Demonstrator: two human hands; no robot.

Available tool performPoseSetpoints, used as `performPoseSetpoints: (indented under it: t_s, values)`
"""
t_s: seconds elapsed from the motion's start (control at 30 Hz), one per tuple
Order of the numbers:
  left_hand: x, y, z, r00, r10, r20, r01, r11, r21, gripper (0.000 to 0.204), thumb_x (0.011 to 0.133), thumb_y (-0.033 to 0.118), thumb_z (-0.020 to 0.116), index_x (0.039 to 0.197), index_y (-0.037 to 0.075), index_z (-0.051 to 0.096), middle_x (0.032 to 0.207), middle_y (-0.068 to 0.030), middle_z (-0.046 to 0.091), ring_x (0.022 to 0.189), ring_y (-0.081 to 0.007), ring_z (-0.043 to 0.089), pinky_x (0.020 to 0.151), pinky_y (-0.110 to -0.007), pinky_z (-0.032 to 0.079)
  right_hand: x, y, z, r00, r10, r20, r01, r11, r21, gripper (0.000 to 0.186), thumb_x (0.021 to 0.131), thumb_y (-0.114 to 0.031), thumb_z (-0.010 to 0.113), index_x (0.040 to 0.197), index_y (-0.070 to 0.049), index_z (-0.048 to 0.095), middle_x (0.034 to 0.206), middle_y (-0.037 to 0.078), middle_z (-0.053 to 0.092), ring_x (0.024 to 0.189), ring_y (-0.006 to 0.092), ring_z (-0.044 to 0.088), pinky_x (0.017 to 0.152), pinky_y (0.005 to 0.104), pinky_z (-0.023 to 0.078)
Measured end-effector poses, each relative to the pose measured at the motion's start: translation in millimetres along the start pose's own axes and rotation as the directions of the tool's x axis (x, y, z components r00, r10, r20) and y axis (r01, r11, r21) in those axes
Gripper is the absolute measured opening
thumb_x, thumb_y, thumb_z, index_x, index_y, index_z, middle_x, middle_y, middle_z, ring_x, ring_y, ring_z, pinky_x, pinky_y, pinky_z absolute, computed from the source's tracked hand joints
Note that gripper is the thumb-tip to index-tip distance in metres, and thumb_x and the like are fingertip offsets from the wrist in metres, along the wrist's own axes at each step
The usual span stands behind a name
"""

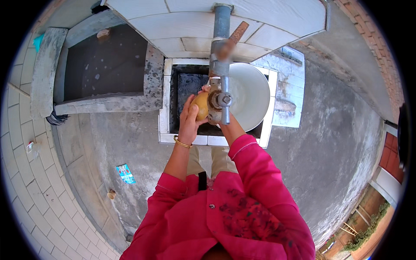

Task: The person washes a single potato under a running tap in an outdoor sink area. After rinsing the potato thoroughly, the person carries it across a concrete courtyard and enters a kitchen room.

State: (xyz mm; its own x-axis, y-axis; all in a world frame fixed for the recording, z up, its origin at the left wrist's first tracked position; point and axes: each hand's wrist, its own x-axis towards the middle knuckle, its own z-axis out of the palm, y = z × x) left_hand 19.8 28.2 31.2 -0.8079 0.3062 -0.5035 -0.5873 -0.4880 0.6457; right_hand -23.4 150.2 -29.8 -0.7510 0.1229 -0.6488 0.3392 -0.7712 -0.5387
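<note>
Under the tap [225, 100], my left hand [187, 123] curls round a smooth, yellow-brown oval thing [200, 106] that looks like a potato. Its exact kind is not plain. A gold-coloured bangle circles my left wrist. The metal tap body covers most of my right hand; my right forearm [232, 129] passes behind it, close to the same yellow thing. A few fingertips show at the far side of the yellow thing, but whose hand they belong to is unclear. Just right of the tap, a white basin [255, 97] sits in the tile-edged sink [165, 93].
A grey pipe [222, 26] with a rusty handle [239, 32] comes down from the tiled ledge [182, 21]. At the left stands a concrete trough [104, 104] of dark water. A blue packet [125, 173] and a small cup [111, 194] lie on the concrete floor.
</note>
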Motion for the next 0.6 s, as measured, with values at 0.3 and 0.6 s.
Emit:
performPoseSetpoints:
  t_s: [0.3, 0.6]
  values:
    - [21.6, -15.2, -27.7, 0.814, 0.558, -0.161, -0.395, 0.734, 0.552, 0.026, 0.086, 0.015, 0.056, 0.105, -0.003, 0.057, 0.094, -0.0097, 0.061, 0.083, -0.0159, 0.056, 0.077, -0.029, 0.045, -12.9, 27.3, -21.3, 0.992, -0.03, 0.124, 0.075, 0.923, -0.377, 0.037, 0.088, -0.034, 0.057, 0.09, 0.003, 0.062, 0.076, 0.008, 0.062, 0.058, 0.0154, 0.059, 0.047, 0.0255, 0.049]
    - [50.4, -16.9, -39.1, 0.908, 0.419, -0.029, -0.357, 0.806, 0.472, 0.021, 0.091, 0.013, 0.047, 0.095, -0.003, 0.061, 0.083, -0.0106, 0.064, 0.072, -0.0174, 0.059, 0.068, -0.028, 0.047, -58.4, 4.4, -6.8, 0.952, 0.138, 0.272, -0.067, 0.965, -0.254, 0.042, 0.088, -0.036, 0.055, 0.106, 0.001, 0.054, 0.082, 0.009, 0.059, 0.06, 0.0178, 0.062, 0.037, 0.0284, 0.05]
